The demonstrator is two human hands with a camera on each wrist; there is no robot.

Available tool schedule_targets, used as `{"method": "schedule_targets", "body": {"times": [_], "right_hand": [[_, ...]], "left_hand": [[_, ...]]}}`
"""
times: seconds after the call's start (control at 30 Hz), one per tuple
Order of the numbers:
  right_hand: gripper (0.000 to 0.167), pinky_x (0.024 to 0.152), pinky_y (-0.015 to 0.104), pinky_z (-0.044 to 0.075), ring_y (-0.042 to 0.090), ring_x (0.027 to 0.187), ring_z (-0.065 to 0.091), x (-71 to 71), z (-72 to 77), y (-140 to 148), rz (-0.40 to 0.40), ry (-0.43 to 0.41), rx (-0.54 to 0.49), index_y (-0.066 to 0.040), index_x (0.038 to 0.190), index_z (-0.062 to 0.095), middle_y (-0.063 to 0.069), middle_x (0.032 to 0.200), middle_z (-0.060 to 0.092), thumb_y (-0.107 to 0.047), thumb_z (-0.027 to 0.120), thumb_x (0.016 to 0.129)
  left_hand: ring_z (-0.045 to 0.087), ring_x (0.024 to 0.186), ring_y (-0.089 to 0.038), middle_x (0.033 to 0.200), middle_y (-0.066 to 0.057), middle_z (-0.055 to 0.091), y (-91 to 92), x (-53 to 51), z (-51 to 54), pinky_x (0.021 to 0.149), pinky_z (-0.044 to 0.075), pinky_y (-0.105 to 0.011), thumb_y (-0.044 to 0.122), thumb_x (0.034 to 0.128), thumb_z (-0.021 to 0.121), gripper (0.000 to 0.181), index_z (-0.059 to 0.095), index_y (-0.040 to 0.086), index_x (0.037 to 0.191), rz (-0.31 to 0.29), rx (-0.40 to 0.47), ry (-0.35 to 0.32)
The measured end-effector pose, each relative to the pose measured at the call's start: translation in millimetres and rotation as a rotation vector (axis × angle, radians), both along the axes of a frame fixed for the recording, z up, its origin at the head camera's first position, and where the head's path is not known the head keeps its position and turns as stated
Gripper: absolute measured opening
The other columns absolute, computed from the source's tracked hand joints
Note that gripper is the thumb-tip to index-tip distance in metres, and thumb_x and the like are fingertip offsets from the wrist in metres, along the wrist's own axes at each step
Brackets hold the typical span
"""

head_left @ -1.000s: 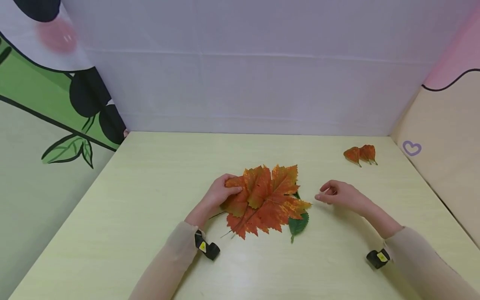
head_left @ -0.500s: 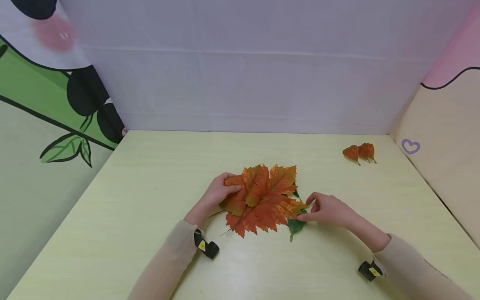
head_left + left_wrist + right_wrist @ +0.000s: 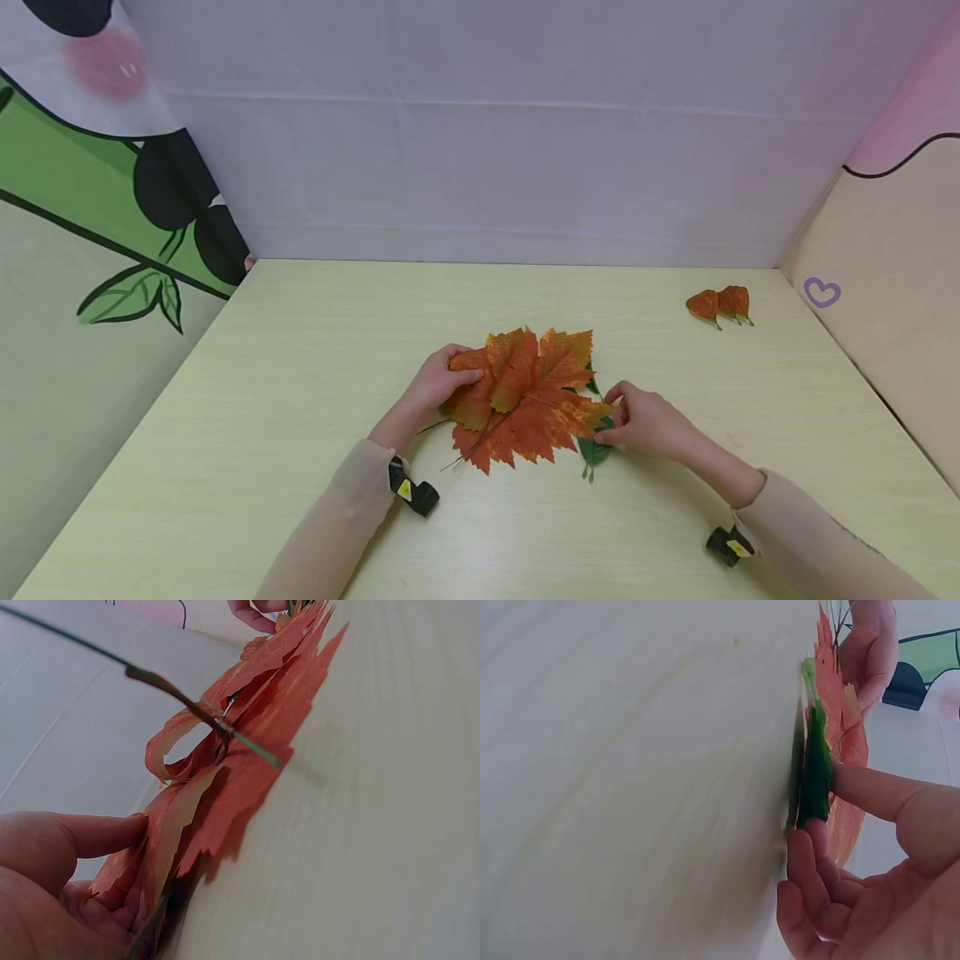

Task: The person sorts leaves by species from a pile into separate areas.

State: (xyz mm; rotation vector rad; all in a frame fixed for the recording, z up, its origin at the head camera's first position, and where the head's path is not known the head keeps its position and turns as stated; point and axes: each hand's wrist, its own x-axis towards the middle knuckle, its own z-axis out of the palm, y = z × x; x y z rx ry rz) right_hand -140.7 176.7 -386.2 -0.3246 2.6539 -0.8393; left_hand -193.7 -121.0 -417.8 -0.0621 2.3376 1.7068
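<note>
The person's right hand (image 3: 651,425), right of centre in the head view, pinches the green leaves (image 3: 592,451) at the right edge of the pile; in the right wrist view, the thumb lies on one face, the fingertips on the other. A second ago this hand hung apart from the pile, holding nothing. Two short green stems (image 3: 588,473) now show below the leaves where one showed before, so the green leaves have probably been spread slightly. Whether they have left the table (image 3: 225,433) is hard to tell.

At the middle of the frame, the left hand (image 3: 435,386) grips the orange leaves (image 3: 536,408) by their left edge, thumb on top, as it did earlier. With both sides held, the person appears able to handle green and orange leaves separately or together.

Farther out, toward the upper right of the frame, the small brown-orange leaves (image 3: 703,307) lie unmoved, well apart from both hands.
</note>
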Motion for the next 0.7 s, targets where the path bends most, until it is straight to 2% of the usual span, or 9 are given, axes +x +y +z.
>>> {"method": "schedule_targets", "body": {"times": [0.23, 0.5, 0.7], "right_hand": [[0.052, 0.06, 0.028, 0.04, 0.014, 0.062, 0.048, -1.7, 2.6, 3.1, 0.025, -0.035, -0.087, 0.003, 0.113, 0.046, 0.002, 0.072, 0.053, -0.019, 0.073, 0.075], [0.049, 0.061, 0.029, 0.041, 0.014, 0.064, 0.049, -0.4, 11.1, 10.7, 0.027, -0.061, -0.071, 0.003, 0.117, 0.046, 0.002, 0.073, 0.056, -0.017, 0.07, 0.079], [0.037, 0.06, 0.029, 0.04, 0.015, 0.066, 0.049, 1.1, 15.3, 16.5, 0.027, -0.069, -0.077, 0.002, 0.11, 0.051, 0.003, 0.076, 0.058, -0.015, 0.066, 0.082]], "left_hand": [[0.052, 0.102, -0.028, 0.115, -0.014, 0.054, 1.2, 0.1, 1.0, 0.085, 0.045, -0.038, 0.012, 0.0834, 0.064, 0.036, 0.052, 0.005, 0.117, 0.005, -0.014, 0.016], [0.051, 0.104, -0.028, 0.118, -0.014, 0.053, 0.8, 0.0, 1.9, 0.087, 0.045, -0.039, 0.014, 0.084, 0.063, 0.037, 0.052, 0.005, 0.118, 0.0, -0.015, 0.001], [0.051, 0.104, -0.031, 0.117, -0.018, 0.052, 4.4, 17.1, 31.7, 0.087, 0.045, -0.04, 0.008, 0.0855, 0.06, 0.035, 0.049, -0.001, 0.118, -0.013, -0.026, -0.005]]}}
